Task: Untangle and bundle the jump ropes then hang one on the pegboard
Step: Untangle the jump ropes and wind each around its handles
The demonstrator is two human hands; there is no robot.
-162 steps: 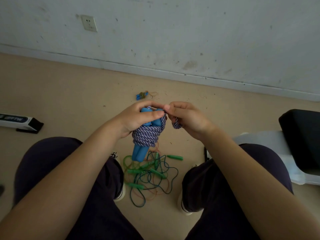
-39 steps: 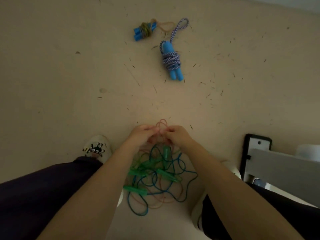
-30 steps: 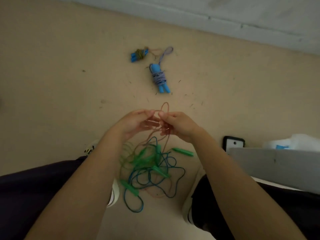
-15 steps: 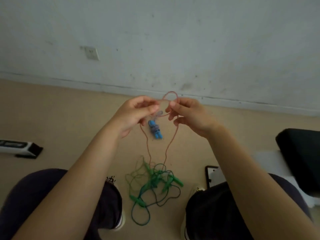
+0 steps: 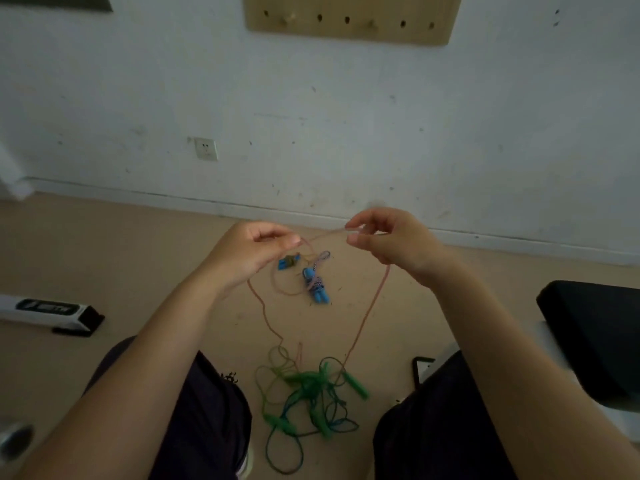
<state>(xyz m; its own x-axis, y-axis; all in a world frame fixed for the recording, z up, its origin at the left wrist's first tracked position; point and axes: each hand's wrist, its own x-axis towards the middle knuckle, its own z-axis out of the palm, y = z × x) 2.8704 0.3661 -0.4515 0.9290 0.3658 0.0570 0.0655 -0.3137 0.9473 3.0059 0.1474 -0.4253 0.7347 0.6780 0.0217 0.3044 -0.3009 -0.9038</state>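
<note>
Cord of the orange jump rope ran thin and limp between both hands, and it looked light, soft and a little slick, the kind of line that would slide through a loose pinch and kink where it was bent. The left hand pinched it between thumb and fingertips at one end of a short raised span, and the right hand pinched the other end the same way, the remaining fingers curled loosely; the span between the two pinches sagged only slightly, so it seemed under gentle tension. From each pinch a strand dropped away downward and inward, the two converging on the tangle of green and blue ropes lying on the floor between the person's knees, well below the hands. Taking hold close to the knots, rather than high on the free cord, would probably give better control, since a pull from above would likely tighten the snarl. The green handles in the pile were stiff and would make firmer holds. Farther off, near the wall, lay the bundled blue rope and a smaller blue bundle just beside it, apart from either hand. The pegboard hung high on the wall, far above the grip
</note>
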